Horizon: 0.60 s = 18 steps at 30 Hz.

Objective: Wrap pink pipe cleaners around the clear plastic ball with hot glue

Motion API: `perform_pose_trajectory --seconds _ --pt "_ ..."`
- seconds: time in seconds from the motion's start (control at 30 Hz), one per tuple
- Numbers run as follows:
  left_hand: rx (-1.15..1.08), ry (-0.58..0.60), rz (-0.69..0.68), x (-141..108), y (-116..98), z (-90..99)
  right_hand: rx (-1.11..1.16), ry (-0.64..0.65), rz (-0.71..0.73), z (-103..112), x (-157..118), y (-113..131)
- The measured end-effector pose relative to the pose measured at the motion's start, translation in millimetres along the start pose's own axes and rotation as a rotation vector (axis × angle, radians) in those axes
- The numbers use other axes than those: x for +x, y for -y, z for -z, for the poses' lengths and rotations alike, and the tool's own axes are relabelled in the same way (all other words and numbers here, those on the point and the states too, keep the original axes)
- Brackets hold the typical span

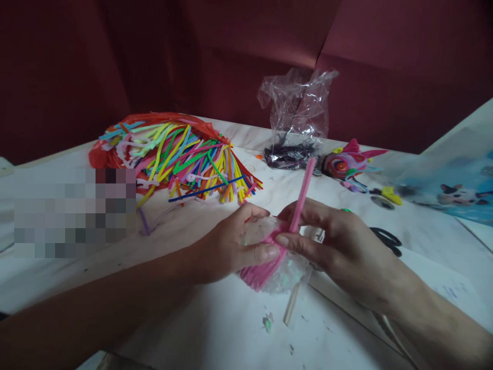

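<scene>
Between my hands is a see-through plastic body (288, 275), its near side partly covered by a row of pink pipe cleaners (259, 273). My left hand (225, 249) grips it from the left, its thumb pressing on the pink row. From the other side, my right hand (333, 234) pinches a pink pipe cleaner strip (303, 192) between thumb and fingers. That strip points up past the knuckles, and its lower end lies against the row. A pale stick (291, 307) shows below the plastic. My fingers hide much of the body, so its full shape is unclear.
A red bag (100, 158) spills many-coloured pipe cleaners (192, 159) at the back left. Behind my hands stands a see-through bag (295, 108) with dark strands. A colourful fish figure (348, 162), black scissor handles (387, 240) and a blue printed sheet (454, 190) lie to the right.
</scene>
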<state>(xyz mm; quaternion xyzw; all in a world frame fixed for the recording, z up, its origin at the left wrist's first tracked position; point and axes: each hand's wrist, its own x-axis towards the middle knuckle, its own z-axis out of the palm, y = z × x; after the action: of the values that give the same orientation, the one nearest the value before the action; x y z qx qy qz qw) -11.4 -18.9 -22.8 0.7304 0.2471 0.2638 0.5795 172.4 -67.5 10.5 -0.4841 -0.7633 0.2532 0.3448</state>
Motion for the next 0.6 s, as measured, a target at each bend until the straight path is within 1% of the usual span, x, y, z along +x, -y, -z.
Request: perform_pose_trajectory --seconds 0.07,0.23,0.3,0.43,0.53,0.6 --pt "-0.008 -0.002 0.011 0.2 -0.7 -0.7 -0.005 0.001 0.0 -0.1 -0.8 -0.5" --pt "0.048 -0.053 0.038 -0.1 -2.3 -2.3 0.001 0.004 0.058 -0.2 -1.7 -0.7" --pt "0.028 -0.042 0.038 -0.9 -2.7 -2.8 -0.006 -0.002 0.042 -0.3 -1.6 -0.9" --pt "-0.111 0.005 0.013 -3.2 -3.7 -2.2 0.004 0.013 0.019 -0.3 -0.5 -0.7" --pt "-0.078 0.017 0.043 -4.2 -3.4 -0.7 0.04 0.024 0.041 -0.2 0.1 0.0" --pt "-0.082 -0.011 0.018 -4.0 -2.3 -0.2 0.032 0.021 0.045 -0.4 0.2 0.3"
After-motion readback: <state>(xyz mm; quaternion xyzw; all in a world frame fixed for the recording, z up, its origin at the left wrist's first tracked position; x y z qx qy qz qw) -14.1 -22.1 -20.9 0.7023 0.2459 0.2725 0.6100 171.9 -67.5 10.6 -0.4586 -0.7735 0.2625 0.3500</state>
